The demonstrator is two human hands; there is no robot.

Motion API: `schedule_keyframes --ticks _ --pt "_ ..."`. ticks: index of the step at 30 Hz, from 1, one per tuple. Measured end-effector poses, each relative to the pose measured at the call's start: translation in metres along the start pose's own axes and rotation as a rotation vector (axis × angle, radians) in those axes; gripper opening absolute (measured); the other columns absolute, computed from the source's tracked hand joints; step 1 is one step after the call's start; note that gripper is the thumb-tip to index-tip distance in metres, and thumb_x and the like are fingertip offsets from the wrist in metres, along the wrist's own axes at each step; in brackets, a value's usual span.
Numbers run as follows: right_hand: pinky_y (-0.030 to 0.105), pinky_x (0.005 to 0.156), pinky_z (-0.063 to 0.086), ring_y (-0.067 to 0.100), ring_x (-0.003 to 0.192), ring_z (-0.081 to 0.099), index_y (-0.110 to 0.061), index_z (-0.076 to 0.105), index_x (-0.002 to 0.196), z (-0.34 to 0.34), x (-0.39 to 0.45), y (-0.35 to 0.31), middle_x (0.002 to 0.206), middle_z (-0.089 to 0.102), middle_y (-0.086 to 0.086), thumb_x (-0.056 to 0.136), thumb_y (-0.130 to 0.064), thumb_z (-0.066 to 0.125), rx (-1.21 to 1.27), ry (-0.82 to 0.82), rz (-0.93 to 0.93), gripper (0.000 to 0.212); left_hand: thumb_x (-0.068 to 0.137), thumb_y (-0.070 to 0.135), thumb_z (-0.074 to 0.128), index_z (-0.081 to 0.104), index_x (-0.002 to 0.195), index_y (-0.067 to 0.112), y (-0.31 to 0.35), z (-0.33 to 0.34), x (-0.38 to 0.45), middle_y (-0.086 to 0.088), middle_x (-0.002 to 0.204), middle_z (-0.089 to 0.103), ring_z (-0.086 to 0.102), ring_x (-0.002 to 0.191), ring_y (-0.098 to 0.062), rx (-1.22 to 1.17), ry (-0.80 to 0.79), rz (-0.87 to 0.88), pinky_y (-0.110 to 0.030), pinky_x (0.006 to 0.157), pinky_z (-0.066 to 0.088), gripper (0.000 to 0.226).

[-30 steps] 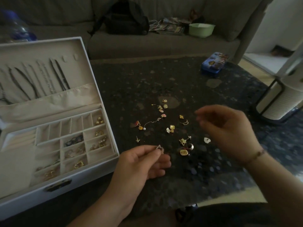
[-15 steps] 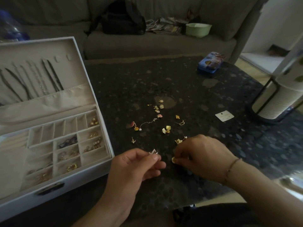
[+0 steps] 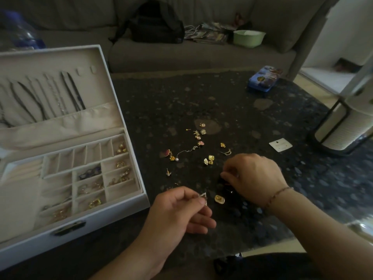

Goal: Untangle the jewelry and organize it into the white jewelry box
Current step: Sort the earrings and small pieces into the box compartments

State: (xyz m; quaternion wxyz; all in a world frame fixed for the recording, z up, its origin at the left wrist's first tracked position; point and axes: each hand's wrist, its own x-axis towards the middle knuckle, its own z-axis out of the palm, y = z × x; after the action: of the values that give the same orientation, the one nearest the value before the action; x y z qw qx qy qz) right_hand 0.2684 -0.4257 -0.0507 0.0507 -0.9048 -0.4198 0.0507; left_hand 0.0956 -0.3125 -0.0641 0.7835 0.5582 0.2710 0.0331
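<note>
The white jewelry box [image 3: 113, 217] lies open at the left, with necklaces hanging in its lid and earrings in several compartments. Small gold earrings [image 3: 210, 158] lie scattered on the dark speckled table [image 3: 201, 98]. My left hand [image 3: 179, 211] pinches a small silver triangular earring [image 3: 202, 196] between thumb and forefinger, just above the table. My right hand [image 3: 254, 176] is lowered on the table to its right, fingertips closed on a small piece that I cannot make out. A gold rectangular earring [image 3: 219, 199] lies between the two hands.
A white earring card [image 3: 280, 145] lies right of the pile. A blue tin [image 3: 264, 80] sits at the far right of the table. A white round stand [image 3: 347, 126] is off the right edge. A sofa with a black bag [image 3: 155, 23] and green bowl [image 3: 249, 38] is behind.
My right hand came down from above the pile to the table, pinched near the gold rectangular earring, then shifted slightly up and right. The left hand stayed holding the silver earring.
</note>
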Motion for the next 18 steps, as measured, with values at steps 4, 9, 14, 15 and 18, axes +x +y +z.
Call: schedule_keyframes --ticks 4,9,14,15,18 --pt "0.012 0.053 0.041 0.003 0.059 0.057 -0.026 0.070 0.083 -0.012 -0.006 -0.008 0.070 0.063 -0.010 0.089 -0.030 0.066 0.787 -0.008 0.137 0.009 0.094 0.013 0.062 0.069 0.090 0.003 0.001 -0.002 0.001 -0.020 0.086 0.073 0.074 0.077 -0.029 -0.047 -0.005 -0.052 -0.028 0.060 0.056 0.013" --pt "0.024 0.047 0.027 0.012 0.049 0.041 -0.019 0.069 0.066 -0.017 -0.028 -0.030 0.060 0.049 0.002 0.079 -0.030 0.073 1.443 -0.451 0.135 0.018 0.093 0.014 0.062 0.068 0.093 0.002 0.002 -0.002 0.002 -0.019 0.084 0.073 0.073 0.073 -0.027 -0.131 -0.003 -0.061 -0.025 0.057 0.056 0.013" --pt "0.020 0.044 0.036 0.011 0.049 0.049 -0.017 0.072 0.073 -0.018 -0.030 -0.040 0.059 0.057 0.001 0.075 -0.030 0.067 1.275 -0.398 0.108 0.015 0.095 0.013 0.059 0.068 0.098 0.000 0.002 -0.002 -0.001 -0.020 0.086 0.073 0.073 0.075 -0.027 -0.153 -0.044 -0.041 -0.026 0.061 0.057 0.016" --pt "0.021 0.044 0.037 0.012 0.049 0.051 -0.015 0.072 0.075 -0.017 -0.028 -0.041 0.059 0.058 0.002 0.073 -0.032 0.067 1.253 -0.377 0.095 0.017 0.096 0.012 0.058 0.068 0.099 0.000 0.003 -0.003 -0.002 -0.020 0.086 0.072 0.073 0.075 -0.027 -0.164 -0.057 -0.044 -0.026 0.061 0.057 0.017" --pt "0.029 0.051 0.041 0.017 0.053 0.057 -0.010 0.070 0.078 -0.020 -0.025 -0.046 0.063 0.064 0.005 0.067 -0.033 0.066 1.236 -0.362 0.078 0.026 0.098 0.008 0.052 0.065 0.106 -0.006 0.006 -0.006 -0.006 -0.023 0.090 0.072 0.071 0.077 -0.026 -0.181 -0.104 -0.041 -0.026 0.065 0.057 0.021"
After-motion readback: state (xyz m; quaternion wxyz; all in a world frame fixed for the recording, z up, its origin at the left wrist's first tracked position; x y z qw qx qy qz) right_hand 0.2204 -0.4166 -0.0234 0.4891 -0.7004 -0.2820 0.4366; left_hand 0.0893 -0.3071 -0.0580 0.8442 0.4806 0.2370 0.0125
